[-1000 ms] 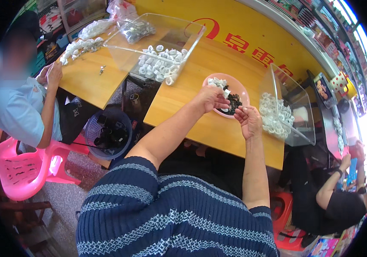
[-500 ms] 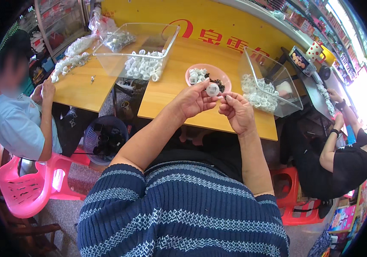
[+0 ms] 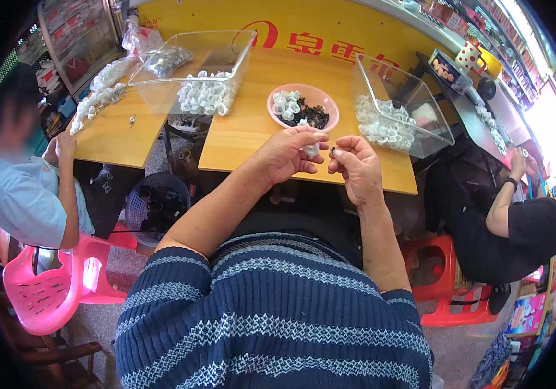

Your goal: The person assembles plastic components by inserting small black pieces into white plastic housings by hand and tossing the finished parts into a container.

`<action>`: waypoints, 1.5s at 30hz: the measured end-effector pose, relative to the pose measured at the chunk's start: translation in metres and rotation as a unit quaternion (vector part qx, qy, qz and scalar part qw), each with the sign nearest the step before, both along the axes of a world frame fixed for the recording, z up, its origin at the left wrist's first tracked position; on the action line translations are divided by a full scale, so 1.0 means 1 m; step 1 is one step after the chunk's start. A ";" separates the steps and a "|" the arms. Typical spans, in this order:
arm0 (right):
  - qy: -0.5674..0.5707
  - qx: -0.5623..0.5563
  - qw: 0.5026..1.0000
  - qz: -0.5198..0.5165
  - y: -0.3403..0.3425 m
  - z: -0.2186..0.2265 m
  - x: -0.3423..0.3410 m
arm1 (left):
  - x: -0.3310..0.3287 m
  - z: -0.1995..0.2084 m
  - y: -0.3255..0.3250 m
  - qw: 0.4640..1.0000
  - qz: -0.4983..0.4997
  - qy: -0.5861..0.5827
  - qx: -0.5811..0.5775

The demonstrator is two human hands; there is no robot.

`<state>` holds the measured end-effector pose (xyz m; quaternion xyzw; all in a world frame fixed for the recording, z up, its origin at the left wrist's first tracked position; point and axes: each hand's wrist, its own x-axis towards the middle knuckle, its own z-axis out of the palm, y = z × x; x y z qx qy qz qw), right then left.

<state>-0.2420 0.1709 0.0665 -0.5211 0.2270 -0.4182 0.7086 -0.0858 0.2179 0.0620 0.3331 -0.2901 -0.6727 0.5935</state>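
From the wearer's head, a fisheye camera is looking down and forward over the left hand (image 3: 292, 155) and right hand (image 3: 360, 171), sitting near enough that the striped top (image 3: 275, 308) is filling the foreground below them, while the worktop (image 3: 242, 129) and yellow wall (image 3: 193, 17) are spreading beyond.

Clear bins (image 3: 240, 61) block both sides; bare tabletop (image 3: 242, 139) flanks the pink bowl (image 3: 335, 110).

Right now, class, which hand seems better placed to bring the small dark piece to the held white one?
Probably the right hand: it pinches the small dark piece, while the left hand holds the white piece close by.
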 end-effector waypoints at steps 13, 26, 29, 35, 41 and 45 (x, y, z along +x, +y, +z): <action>0.182 -0.107 0.977 -0.024 0.009 -0.004 -0.023 | -0.021 0.003 0.011 0.940 0.002 -0.339 -0.031; 0.078 -0.040 0.996 0.031 0.013 -0.011 -0.019 | -0.021 0.015 0.026 0.965 0.046 -0.256 -0.045; 0.056 -0.051 0.996 0.042 0.014 -0.012 -0.020 | -0.018 0.004 0.025 0.995 0.000 -0.101 -0.016; 0.018 -0.043 0.997 0.058 0.013 -0.014 -0.024 | -0.022 0.003 0.026 0.999 -0.012 -0.050 -0.008; 0.129 -0.060 0.987 0.071 0.016 -0.005 -0.033 | -0.025 0.007 0.027 0.964 -0.021 -0.263 0.009; 0.279 -0.103 0.953 0.059 0.016 0.004 -0.036 | -0.030 0.005 0.030 0.935 0.003 -0.355 0.001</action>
